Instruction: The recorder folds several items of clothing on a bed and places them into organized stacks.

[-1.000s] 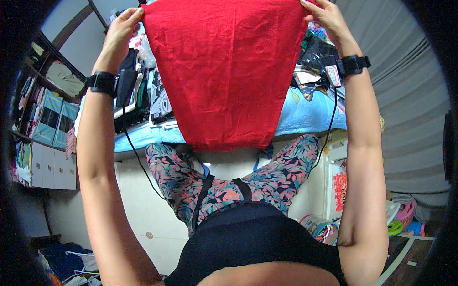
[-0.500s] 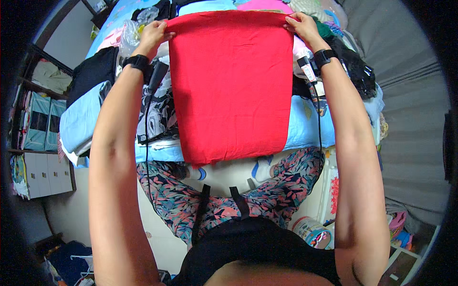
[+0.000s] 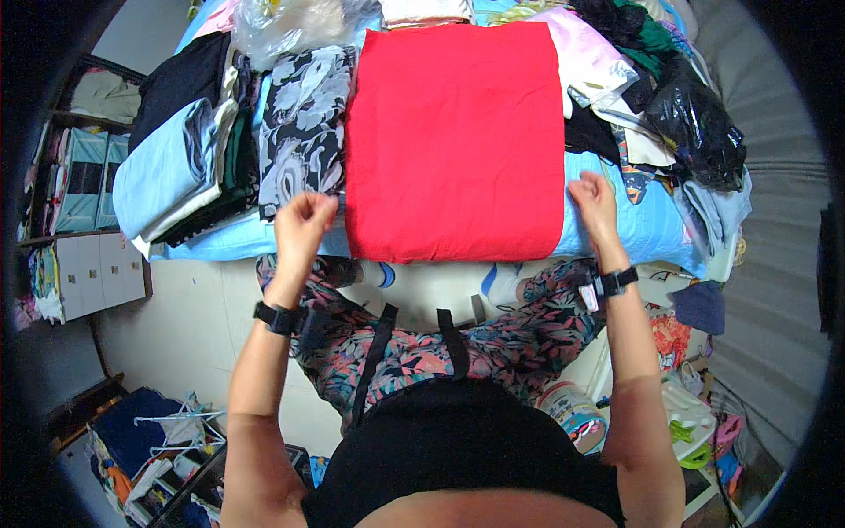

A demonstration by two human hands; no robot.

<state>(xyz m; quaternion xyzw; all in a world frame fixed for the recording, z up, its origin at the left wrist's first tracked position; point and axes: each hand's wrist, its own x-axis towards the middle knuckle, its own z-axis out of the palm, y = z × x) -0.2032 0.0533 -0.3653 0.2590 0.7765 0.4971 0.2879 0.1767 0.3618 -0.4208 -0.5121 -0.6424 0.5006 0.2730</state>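
Note:
A red cloth lies flat and almost square on the bed in front of me, its near edge at the bed's front edge. My left hand is off the cloth's near left side, fingers curled in and nothing visible in them. Just beyond it lies a folded black cloth with grey and white flowers. To the right of the red cloth, my right hand hovers over the light blue bedsheet, its fingers also curled and holding nothing that I can see. Both wrists wear black bands.
Folded light blue clothes and a black garment are stacked at the left. A clear plastic bag lies behind them. At the right sit a black plastic bag and loose clothes. A round tub stands on the floor beside my leg.
Both hands have let go of the red cloth's far corners and come back toward me. The cloth, held up before, now lies spread on the bed. My view has shifted a little.

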